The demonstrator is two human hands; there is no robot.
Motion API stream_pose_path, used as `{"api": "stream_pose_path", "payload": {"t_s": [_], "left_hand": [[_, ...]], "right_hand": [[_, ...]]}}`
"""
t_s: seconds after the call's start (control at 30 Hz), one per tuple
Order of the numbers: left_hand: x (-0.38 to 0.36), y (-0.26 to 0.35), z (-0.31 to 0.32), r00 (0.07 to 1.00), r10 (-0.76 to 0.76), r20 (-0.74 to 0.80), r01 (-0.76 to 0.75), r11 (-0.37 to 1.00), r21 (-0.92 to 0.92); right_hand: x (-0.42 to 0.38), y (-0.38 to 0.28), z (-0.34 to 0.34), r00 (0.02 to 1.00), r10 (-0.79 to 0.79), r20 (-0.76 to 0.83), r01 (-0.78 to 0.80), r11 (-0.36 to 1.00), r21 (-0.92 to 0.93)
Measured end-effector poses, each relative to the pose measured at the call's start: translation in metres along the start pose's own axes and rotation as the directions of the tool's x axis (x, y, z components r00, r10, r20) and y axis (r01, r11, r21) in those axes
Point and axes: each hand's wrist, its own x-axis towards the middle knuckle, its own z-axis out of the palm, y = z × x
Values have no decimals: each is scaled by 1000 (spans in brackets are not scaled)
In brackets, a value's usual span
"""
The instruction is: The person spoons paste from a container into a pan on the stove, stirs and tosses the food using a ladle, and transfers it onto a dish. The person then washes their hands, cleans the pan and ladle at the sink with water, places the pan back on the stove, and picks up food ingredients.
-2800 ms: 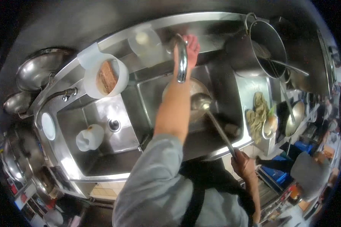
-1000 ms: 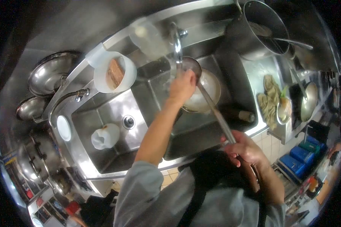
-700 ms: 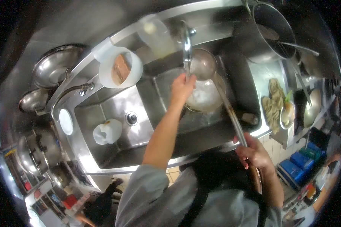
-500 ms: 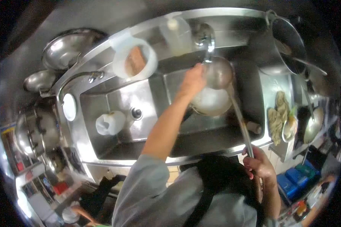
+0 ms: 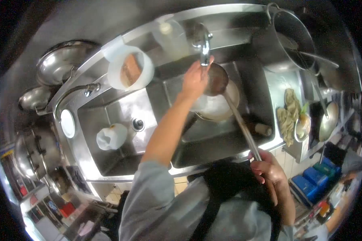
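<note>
A long-handled ladle (image 5: 216,79) has its round bowl under the faucet (image 5: 205,50), over the right sink basin. My right hand (image 5: 267,168) is wrapped round the ladle's handle near the sink's front edge. At the bowl's left rim is my left hand (image 5: 195,80), just below the faucet tip; its fingers are partly hidden and I cannot make out what they hold. Beneath the ladle, a round pan with whitish contents (image 5: 219,104) sits in the basin.
A white tub with a brown block (image 5: 147,70) and a plastic jug (image 5: 172,40) stand behind the basins. White plastic (image 5: 112,136) lies in the left basin. Right are a big pot (image 5: 285,40), a crumpled cloth (image 5: 287,116) and a small bowl (image 5: 302,127).
The view has shifted, so the sink appears further left. The ladle's bowl now looks darker and tilted differently, with my left hand still beside it.
</note>
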Motion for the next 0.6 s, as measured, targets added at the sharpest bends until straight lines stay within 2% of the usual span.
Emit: {"api": "stream_pose_path", "payload": {"t_s": [0.03, 0.1, 0.13, 0.2, 0.23, 0.27, 0.33, 0.37, 0.4, 0.43, 0.47, 0.5, 0.53, 0.6], "left_hand": [[-4, 4, 2, 1000, 11, 11, -11, 1000, -10], [-13, 13, 7, 962, 231, -143, -204, 962, 183], [-18, 13, 6, 961, 238, -137, -214, 962, 172], [-26, 14, 1, 989, 117, 88, -128, 983, 132], [-25, 18, 2, 999, 13, 49, -20, 990, 142], [-24, 26, 5, 998, 16, 54, -23, 990, 140], [-23, 44, 15, 973, -213, -90, 227, 956, 188], [-27, 45, 18, 977, -211, -16, 212, 973, 87], [-25, 43, 15, 978, -210, -16, 211, 974, 85], [-20, 38, 9, 942, -291, 167, 284, 957, 63], [-17, 35, 6, 869, -355, 345, 358, 932, 57], [-18, 35, 6, 955, -287, 70, 278, 954, 116], [-18, 36, 10, 955, -288, 69, 279, 953, 117], [-16, 42, 18, 974, -225, 17, 226, 974, -20]], "right_hand": [[2, -1, 4, 1000, 27, 1, -27, 995, 95], [1, -10, 12, 999, 29, 19, -32, 992, 126], [0, -14, 13, 998, 35, 50, -42, 989, 142], [4, -11, 9, 995, 27, 97, -47, 978, 203], [6, -9, 11, 994, 26, 104, -44, 983, 181], [9, -9, 13, 993, 25, 113, -43, 987, 156], [15, -13, 20, 992, 15, 125, -35, 986, 161], [16, -17, 22, 992, 3, 124, -17, 994, 105], [16, -19, 24, 992, -7, 123, 1, 999, 48], [16, -18, 21, 993, -9, 121, 3, 999, 49], [16, -15, 16, 989, -10, 148, 4, 999, 38], [17, -13, 13, 984, -7, 176, 3, 1000, 24], [19, -14, 13, 984, -8, 177, 4, 1000, 23], [22, -15, 16, 981, -48, 186, 46, 999, 14]]}}
